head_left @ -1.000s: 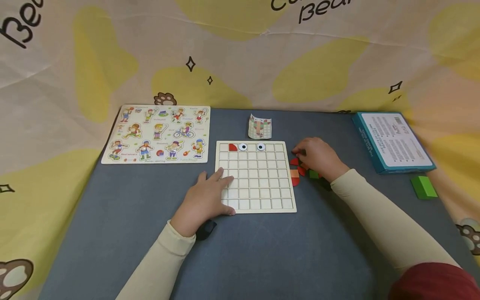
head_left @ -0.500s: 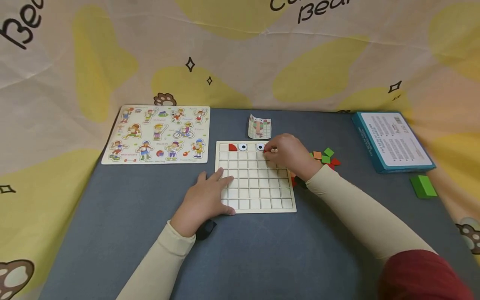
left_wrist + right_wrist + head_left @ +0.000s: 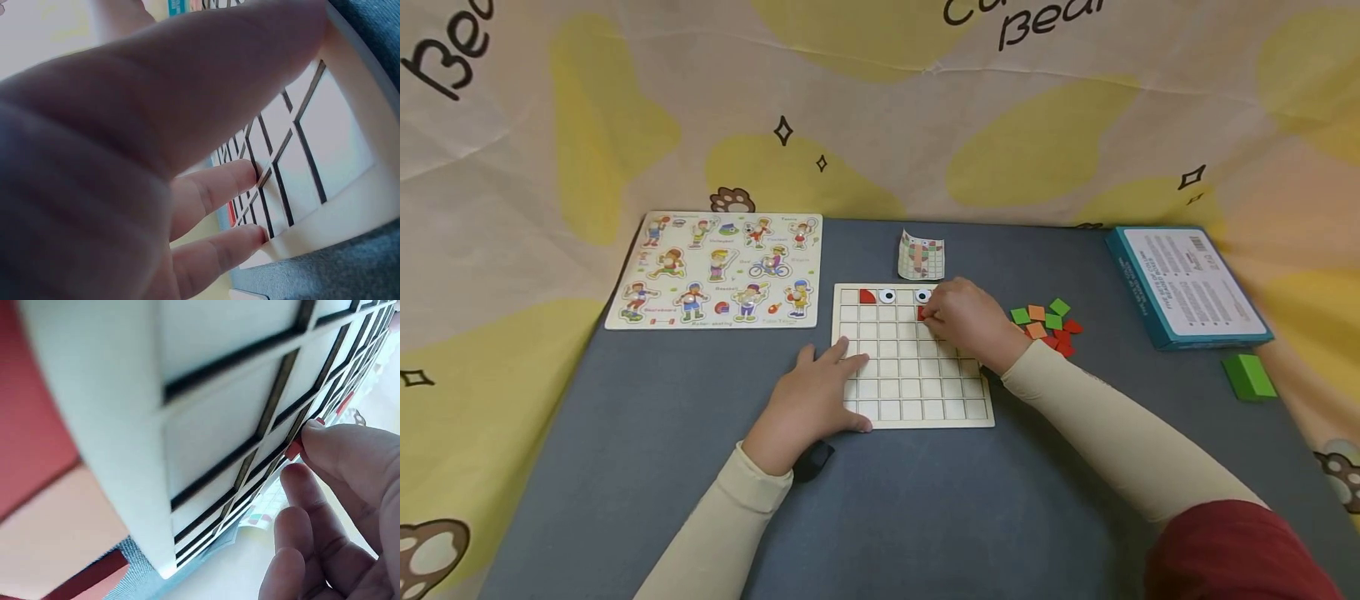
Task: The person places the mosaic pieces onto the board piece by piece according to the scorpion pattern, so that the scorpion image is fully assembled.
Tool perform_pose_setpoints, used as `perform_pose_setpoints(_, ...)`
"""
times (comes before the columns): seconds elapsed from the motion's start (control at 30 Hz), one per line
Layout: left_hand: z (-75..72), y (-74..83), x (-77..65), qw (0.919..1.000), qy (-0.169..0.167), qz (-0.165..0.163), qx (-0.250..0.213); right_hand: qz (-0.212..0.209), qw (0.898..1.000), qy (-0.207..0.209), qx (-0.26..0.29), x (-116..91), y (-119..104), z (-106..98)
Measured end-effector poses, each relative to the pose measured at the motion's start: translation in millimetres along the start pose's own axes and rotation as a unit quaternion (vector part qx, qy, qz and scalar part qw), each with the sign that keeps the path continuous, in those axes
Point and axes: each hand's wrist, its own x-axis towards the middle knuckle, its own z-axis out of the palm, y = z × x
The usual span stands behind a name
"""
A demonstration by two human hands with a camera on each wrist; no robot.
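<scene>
A white gridded puzzle board (image 3: 889,367) lies on the table. Its top row carries a red quarter-round tile (image 3: 867,297) and two eye discs, a left one (image 3: 887,297) and a right one (image 3: 922,296). My left hand (image 3: 805,396) rests on the board's left side with fingers spread, thumb at the front edge; the left wrist view shows fingertips (image 3: 247,175) on the grid. Just below the right eye disc, my right hand (image 3: 966,317) pinches a small red tile (image 3: 294,450) between thumb and finger, right at the grid. The fingers partly cover that tile.
Loose green, orange and red tiles (image 3: 1054,322) lie right of the board. Behind it stands a small pattern card (image 3: 921,257). A picture puzzle (image 3: 715,271) is at back left, a teal box (image 3: 1191,283) at right, with a green block (image 3: 1249,377) in front.
My right hand has gone from the loose tiles leftward onto the board, first beside the right eye disc, then slightly lower, with a red tile. The left hand has stayed in place.
</scene>
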Motion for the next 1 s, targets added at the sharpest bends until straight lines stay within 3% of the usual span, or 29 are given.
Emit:
perform_pose_setpoints(0.73, -0.9, 1.2, -1.0, 1.0, -0.002, -0.001, 0.001, 0.017, 1.0, -0.014, -0.012, -3, -2, -3)
perform_pose_setpoints(1.0, -1.4, 1.2, -1.1, 1.0, 0.0, 0.0, -0.001, 0.059, 0.997, -0.042, 0.033, -8, 9, -11)
